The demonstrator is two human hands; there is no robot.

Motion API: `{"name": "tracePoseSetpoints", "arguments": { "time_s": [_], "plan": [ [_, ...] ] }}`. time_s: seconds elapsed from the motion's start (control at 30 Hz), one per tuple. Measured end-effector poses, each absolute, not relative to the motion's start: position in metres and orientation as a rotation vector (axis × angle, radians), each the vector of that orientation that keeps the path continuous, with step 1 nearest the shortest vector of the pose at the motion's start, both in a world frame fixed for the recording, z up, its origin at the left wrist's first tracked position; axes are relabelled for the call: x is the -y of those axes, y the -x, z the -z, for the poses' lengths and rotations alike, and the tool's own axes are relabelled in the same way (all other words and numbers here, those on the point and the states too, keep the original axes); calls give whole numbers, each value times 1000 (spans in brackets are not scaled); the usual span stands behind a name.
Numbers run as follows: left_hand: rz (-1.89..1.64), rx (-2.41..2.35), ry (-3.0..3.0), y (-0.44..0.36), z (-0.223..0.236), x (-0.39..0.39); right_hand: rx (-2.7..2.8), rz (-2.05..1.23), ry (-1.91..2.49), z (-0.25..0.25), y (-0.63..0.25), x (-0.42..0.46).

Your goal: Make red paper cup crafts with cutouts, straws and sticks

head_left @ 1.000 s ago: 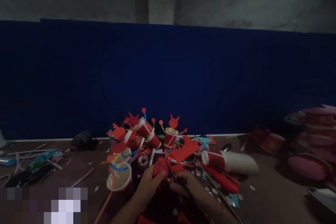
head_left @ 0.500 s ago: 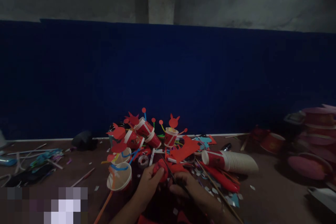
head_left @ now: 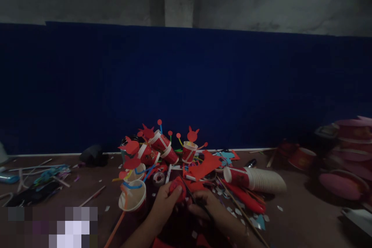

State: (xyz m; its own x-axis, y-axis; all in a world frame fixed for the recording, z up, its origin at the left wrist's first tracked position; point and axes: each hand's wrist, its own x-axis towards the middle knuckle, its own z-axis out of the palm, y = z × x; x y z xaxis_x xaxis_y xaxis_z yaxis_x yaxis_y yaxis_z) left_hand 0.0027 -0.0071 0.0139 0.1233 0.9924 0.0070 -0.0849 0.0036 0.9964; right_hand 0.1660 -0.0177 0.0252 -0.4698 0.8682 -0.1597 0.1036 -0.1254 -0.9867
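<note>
Between its thumb and fingers my left hand (head_left: 165,201) pinches a piece of red paper (head_left: 178,186) with a rounded outline. My right hand (head_left: 205,203) is closed around dark scissors (head_left: 200,203), whose blades (head_left: 186,184) point up and left at the paper's right edge. Whether the blades touch the paper I cannot tell. Just left of my hands stands a white-rimmed paper cup (head_left: 133,197) with blue and orange strips on it. A roll of tape (head_left: 158,178) lies right behind my left hand.
Decorated red cups (head_left: 189,151) stand and lean at the back. Right of my hands are a red paper sheet (head_left: 205,164), a stack of nested cups (head_left: 258,180), a long stick (head_left: 242,211) and scattered scraps (head_left: 232,211). A blue partition (head_left: 186,85) rises behind the table.
The scissors and my right hand have shifted very slightly. Both hands keep the same hold, and the other things on the table stay where they were.
</note>
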Motion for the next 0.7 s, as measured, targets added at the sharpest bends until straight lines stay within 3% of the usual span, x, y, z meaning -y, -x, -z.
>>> {"name": "tracePoseSetpoints", "arguments": {
  "time_s": [0.7],
  "plan": [
    [-1094,-953,-1182,0,-4,3,1606,-1684,1100,-29,-171,18]
  ]
}}
